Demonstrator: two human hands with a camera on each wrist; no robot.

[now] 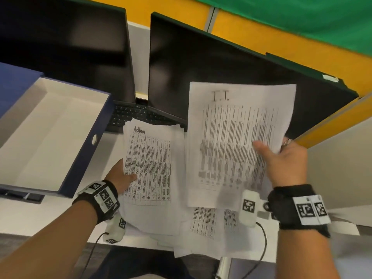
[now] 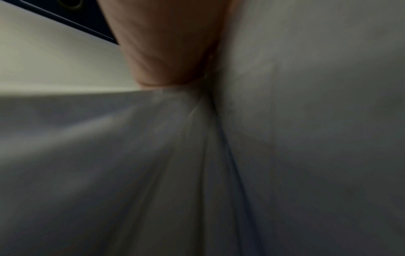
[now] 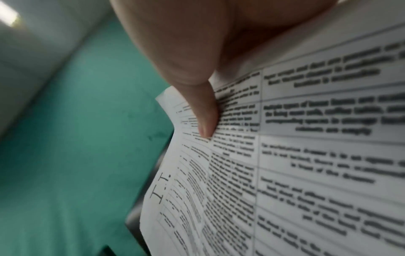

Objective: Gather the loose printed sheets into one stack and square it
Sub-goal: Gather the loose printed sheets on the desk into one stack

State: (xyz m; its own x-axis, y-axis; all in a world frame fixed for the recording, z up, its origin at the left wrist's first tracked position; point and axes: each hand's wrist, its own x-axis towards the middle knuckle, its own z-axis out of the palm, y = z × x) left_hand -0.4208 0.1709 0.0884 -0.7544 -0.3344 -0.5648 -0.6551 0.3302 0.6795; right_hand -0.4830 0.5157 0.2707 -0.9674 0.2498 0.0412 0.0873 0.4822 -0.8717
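Observation:
My left hand point(image 1: 122, 176) pinches a bundle of printed sheets point(image 1: 151, 168) at its left edge, thumb on top; the top sheet is headed "Admin". In the left wrist view the thumb point(image 2: 166, 52) presses into the paper point(image 2: 306, 121). My right hand point(image 1: 281, 158) holds a printed sheet headed "I.T." point(image 1: 237, 141) up off the desk by its right edge, thumb on the front. The right wrist view shows that thumb point(image 3: 203, 110) on the I.T. sheet point(image 3: 306, 155). More loose sheets point(image 1: 205, 224) lie on the desk under both.
An open blue box file point(image 1: 84, 158) stands at the left on the white desk point(image 1: 40, 214). Two dark monitors point(image 1: 221, 77) and a black keyboard point(image 1: 136, 115) are behind the papers. A yellow partition point(image 1: 281, 37) runs along the back.

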